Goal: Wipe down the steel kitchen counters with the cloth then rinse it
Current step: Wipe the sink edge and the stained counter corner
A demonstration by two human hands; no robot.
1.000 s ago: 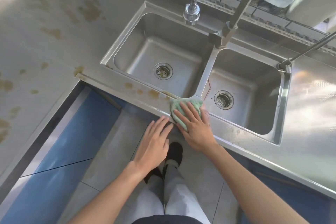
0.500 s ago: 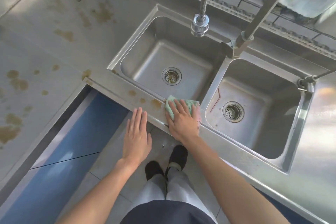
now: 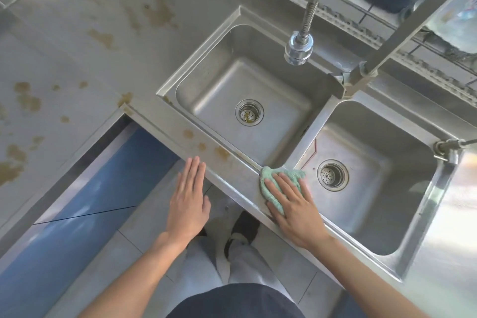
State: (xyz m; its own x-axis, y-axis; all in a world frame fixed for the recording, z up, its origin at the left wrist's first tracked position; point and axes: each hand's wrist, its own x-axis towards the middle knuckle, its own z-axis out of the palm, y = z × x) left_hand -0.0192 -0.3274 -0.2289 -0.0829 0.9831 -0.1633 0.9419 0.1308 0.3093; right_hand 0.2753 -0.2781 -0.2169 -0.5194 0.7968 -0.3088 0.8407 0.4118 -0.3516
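Fingers (image 3: 282, 186) of the right hand (image 3: 296, 209) lie straight and slightly spread, pressing the crumpled pale-green cloth (image 3: 271, 188) flat onto the front rim of the stainless steel counter (image 3: 232, 170), at the divider between the two sink basins. Left hand (image 3: 188, 201) hovers flat with fingers together just beside the rim's edge, holding nothing; brown stains (image 3: 222, 152) dot the rim between the hands

bare forearms, pale trousers (image 3: 247, 263), black shoes (image 3: 245, 224)
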